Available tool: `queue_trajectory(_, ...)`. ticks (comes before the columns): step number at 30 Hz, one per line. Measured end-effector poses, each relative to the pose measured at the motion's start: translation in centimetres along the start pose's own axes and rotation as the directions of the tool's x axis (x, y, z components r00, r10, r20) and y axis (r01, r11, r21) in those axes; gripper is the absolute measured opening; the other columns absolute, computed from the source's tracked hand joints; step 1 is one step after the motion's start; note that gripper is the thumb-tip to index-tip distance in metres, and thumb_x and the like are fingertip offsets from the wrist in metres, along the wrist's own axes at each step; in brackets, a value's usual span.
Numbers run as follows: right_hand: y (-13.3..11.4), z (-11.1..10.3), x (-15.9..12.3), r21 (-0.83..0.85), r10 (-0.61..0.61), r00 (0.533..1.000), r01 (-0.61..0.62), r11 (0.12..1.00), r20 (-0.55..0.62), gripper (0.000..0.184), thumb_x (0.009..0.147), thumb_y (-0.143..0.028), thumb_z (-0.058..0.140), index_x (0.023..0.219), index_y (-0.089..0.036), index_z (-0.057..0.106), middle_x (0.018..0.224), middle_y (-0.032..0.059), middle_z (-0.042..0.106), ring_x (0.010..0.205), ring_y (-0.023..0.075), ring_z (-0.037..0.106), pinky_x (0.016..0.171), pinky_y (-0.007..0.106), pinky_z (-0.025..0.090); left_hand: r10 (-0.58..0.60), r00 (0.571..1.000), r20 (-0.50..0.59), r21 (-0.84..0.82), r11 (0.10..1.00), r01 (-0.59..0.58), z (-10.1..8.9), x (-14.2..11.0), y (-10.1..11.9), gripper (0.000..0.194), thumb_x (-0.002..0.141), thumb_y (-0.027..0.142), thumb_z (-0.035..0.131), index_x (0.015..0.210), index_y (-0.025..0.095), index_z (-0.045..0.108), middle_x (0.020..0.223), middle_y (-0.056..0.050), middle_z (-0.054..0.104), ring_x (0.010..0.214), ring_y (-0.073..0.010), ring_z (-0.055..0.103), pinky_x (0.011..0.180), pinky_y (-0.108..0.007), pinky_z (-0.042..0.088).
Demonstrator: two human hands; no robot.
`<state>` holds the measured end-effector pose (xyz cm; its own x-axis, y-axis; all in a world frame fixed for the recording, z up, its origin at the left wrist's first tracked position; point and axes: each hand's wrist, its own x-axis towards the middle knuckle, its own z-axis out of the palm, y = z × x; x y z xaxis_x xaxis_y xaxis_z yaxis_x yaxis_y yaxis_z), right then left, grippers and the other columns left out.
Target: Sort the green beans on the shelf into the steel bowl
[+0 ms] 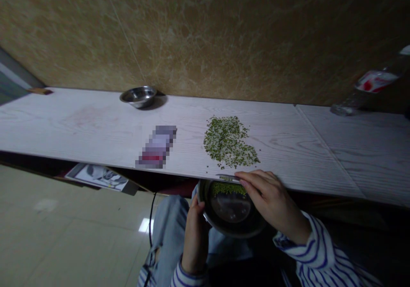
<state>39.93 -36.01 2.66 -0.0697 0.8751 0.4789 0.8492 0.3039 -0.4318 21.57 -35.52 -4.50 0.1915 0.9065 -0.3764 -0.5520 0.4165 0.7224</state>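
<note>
A round dark metal bowl [218,223] sits over my lap, just under the table's front edge. My left hand [195,231] is closed on its left rim. Small green beans [229,188] lie inside along the far side of the bowl. Between the thumb and fingers of my right hand [269,197] is a thin, flat, greyish piece [226,177], held at the table edge above the bowl; its exact kind is unclear. Beyond it, a patch of loose green beans [227,142] is spread over the whitish tabletop, with a few strays near the edge.
On the white wood-grain table [282,150] lies a blurred-out phone-shaped object [156,147] left of the beans. A small steel bowl [139,97] stands by the wall. A clear plastic bottle [368,86] stands at the far right. An open drawer-like box [99,178] juts out below the table.
</note>
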Motion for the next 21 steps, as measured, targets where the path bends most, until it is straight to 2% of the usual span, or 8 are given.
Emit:
queue_trajectory(4, -0.3, -0.2, -0.2, 0.003, -0.005, 1.000, 0.005, 1.000, -0.009, 0.022, 0.097, -0.017, 0.054, 0.111, -0.023, 0.069, 0.096, 0.0051, 0.077, 0.088, 0.0194, 0.071, 0.080, 0.036, 0.053, 0.015, 1.000, 0.014, -0.006, 1.000, -0.015, -0.3, 0.0, -0.1, 0.050, 0.091, 0.037, 0.051, 0.138, 0.025, 0.059, 0.144, -0.009, 0.058, 0.133, -0.0327, 0.049, 0.106, -0.047, 0.043)
queue_trajectory(12, 0.5, -0.4, 0.1, -0.059, 0.049, 0.994, -0.055, 0.997, -0.098, 0.022, 0.096, -0.019, 0.053, 0.111, -0.022, 0.069, 0.099, 0.0060, 0.078, 0.089, 0.0215, 0.073, 0.081, 0.036, 0.057, 0.009, 0.999, 0.031, -0.033, 0.999, -0.008, -0.3, 0.0, 0.0, 0.046, 0.092, 0.037, 0.053, 0.136, 0.025, 0.061, 0.139, -0.007, 0.062, 0.128, -0.0290, 0.054, 0.112, -0.044, 0.036)
queue_trajectory(18, 0.8, -0.3, 0.4, -0.120, 0.066, 0.993, -0.078, 0.990, -0.098, 0.025, 0.098, -0.021, 0.049, 0.112, -0.023, 0.070, 0.101, 0.0066, 0.079, 0.090, 0.0230, 0.074, 0.079, 0.037, 0.058, 0.008, 0.999, 0.032, -0.017, 1.000, -0.007, -0.4, 0.3, -0.3, 0.051, 0.090, 0.040, 0.054, 0.138, 0.023, 0.059, 0.141, -0.010, 0.061, 0.131, -0.0334, 0.052, 0.109, -0.047, 0.041)
queue_trajectory(21, 1.1, -0.5, 0.6, -0.127, 0.083, 0.991, -0.097, 0.987, -0.106, 0.026, 0.098, -0.022, 0.048, 0.112, -0.023, 0.070, 0.102, 0.0068, 0.079, 0.090, 0.0233, 0.074, 0.080, 0.038, 0.058, 0.005, 1.000, 0.030, -0.028, 1.000, -0.005, -0.6, 0.3, -0.3, 0.052, 0.090, 0.040, 0.054, 0.139, 0.023, 0.059, 0.144, -0.010, 0.059, 0.132, -0.0330, 0.052, 0.110, -0.046, 0.040)
